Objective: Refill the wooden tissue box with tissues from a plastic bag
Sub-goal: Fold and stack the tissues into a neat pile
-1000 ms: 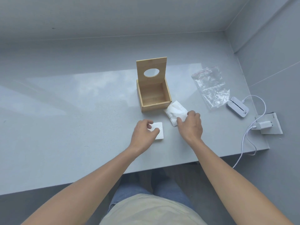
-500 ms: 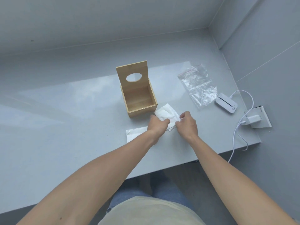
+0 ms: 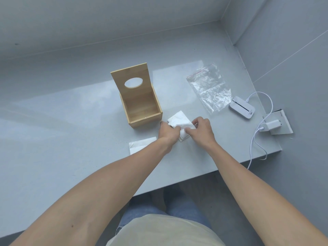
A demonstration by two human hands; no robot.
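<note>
The wooden tissue box [image 3: 142, 110] stands in the middle of the grey table with its lid raised upright; the lid has an oval hole and the box inside is bare. Just right of its front corner lies a white tissue [image 3: 179, 119]. My left hand [image 3: 167, 132] and my right hand [image 3: 200, 130] both pinch this tissue from the near side. A second folded white tissue [image 3: 140, 146] lies flat on the table, partly hidden by my left forearm. The clear plastic bag [image 3: 209, 89] with a red zip strip lies flat and looks empty, to the right.
A small white device [image 3: 242, 107] with a cable sits right of the bag. A white charger plug [image 3: 271, 125] rests on a flat white plate near the table's right edge. Grey walls close in behind and on the right. The table's front edge [image 3: 177, 185] runs below my forearms.
My left hand let go of the folded tissue on the table and moved right to the crumpled tissue, joining my right hand on it. The view has shifted, so everything sits further left.
</note>
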